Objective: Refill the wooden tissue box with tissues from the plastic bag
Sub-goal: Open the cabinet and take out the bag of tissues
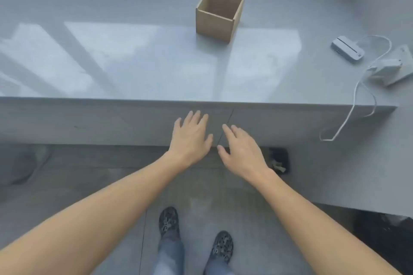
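Note:
The wooden tissue box (215, 23) stands on the grey counter (156, 62), toward the back centre. Its top is open and its lid with a round hole is tipped up behind it. The inside looks empty. My left hand (192, 138) and my right hand (240, 152) hover side by side in front of the counter's front face, below its edge, palms down with fingers spread. Neither hand holds anything. No plastic bag or tissues are in view.
At the right end of the counter lie a small white device (347, 49) and a white charger block (384, 70), with a white cable (355, 105) hanging over the edge. A dark object (279, 159) sits on the floor under the counter. My feet stand below.

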